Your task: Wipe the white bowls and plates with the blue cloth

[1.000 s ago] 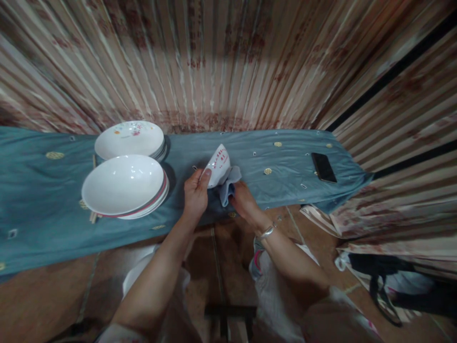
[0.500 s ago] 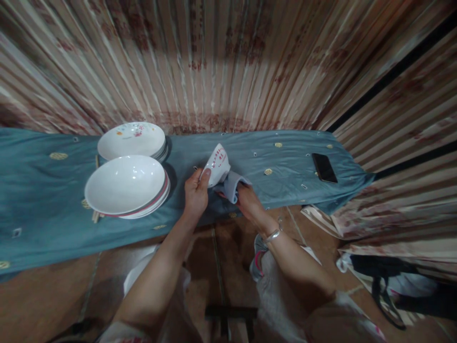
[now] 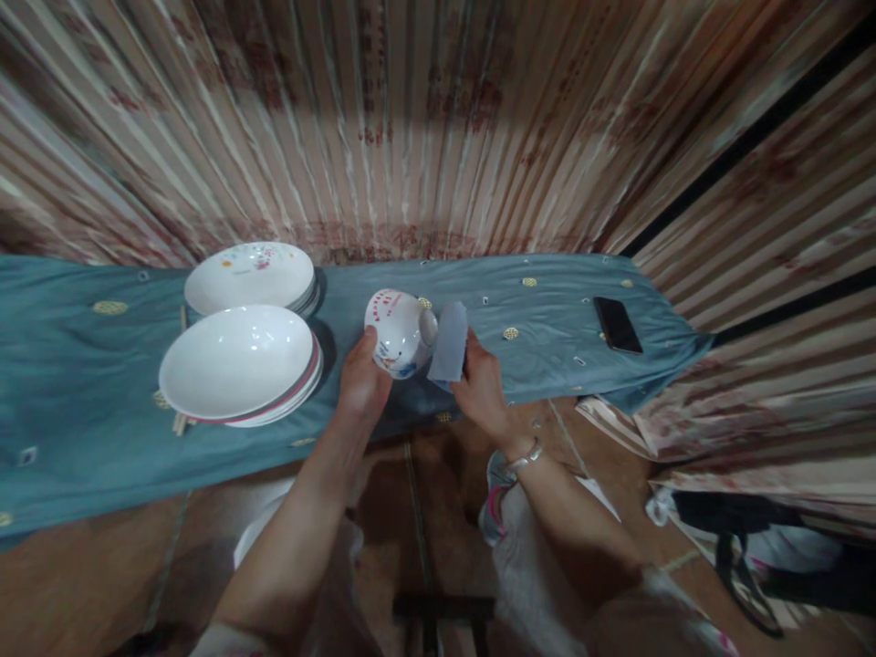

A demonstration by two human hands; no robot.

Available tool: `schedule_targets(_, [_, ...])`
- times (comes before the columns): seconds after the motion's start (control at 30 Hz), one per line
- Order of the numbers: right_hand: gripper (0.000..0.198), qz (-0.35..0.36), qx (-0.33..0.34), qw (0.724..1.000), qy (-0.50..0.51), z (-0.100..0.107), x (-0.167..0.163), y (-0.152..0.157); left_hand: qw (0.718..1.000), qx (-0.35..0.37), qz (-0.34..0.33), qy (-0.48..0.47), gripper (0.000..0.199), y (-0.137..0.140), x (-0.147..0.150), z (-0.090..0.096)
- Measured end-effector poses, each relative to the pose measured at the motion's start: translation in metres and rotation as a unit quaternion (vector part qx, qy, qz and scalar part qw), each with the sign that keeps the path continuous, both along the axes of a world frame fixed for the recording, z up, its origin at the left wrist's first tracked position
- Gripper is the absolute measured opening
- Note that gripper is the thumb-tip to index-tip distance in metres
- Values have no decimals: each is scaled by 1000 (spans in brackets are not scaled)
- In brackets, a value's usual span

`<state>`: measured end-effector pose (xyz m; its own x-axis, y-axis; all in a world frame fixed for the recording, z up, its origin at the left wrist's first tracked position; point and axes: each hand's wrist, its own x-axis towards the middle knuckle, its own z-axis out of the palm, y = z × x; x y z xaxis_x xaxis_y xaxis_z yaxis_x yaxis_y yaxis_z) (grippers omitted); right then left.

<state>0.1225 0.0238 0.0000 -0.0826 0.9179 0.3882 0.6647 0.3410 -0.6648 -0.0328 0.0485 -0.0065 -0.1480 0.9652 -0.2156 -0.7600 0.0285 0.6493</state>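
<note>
My left hand (image 3: 361,379) grips a small white bowl (image 3: 398,332) with red and blue markings, its underside turned toward me, above the front edge of the blue cloth (image 3: 102,429). My right hand (image 3: 481,388) holds a pale blue rag (image 3: 450,344) just right of the bowl, close to its foot ring. A bracelet sits on my right wrist.
Two stacks of white plates stand at the left: a near stack (image 3: 239,365) with red rims and a far stack (image 3: 250,277) with flower prints. A black phone (image 3: 617,324) lies on the cloth at the right. Corrugated sheeting rises behind. A dark bag (image 3: 732,529) lies at lower right.
The bowl has been turned so its base faces me instead of its side. The rag has come off the bowl and now stands beside it in my right hand.
</note>
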Motion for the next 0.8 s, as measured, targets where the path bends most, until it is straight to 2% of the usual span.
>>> schedule_targets(0.17, [62, 18, 77, 996, -51, -5, -6, 1, 999, -19, -41, -13, 28, -3, 4, -2])
schedule_targets(0.3, [55, 89, 97, 981, -145, -7, -23, -5, 998, -33, -44, -5, 26, -8, 9, -1])
schedule_targets(0.4, [51, 94, 102, 973, -183, -5, -27, -4, 999, -13, -38, 10, 23, -11, 11, 0])
schedule_targets(0.53, [50, 48, 99, 982, -156, -3, -21, 5, 997, 7, -72, 19, 16, -15, 12, 4])
schedule_targets(0.8, [53, -2, 58, 998, -16, -14, -13, 21, 995, 40, -82, 28, 30, -18, 15, 4])
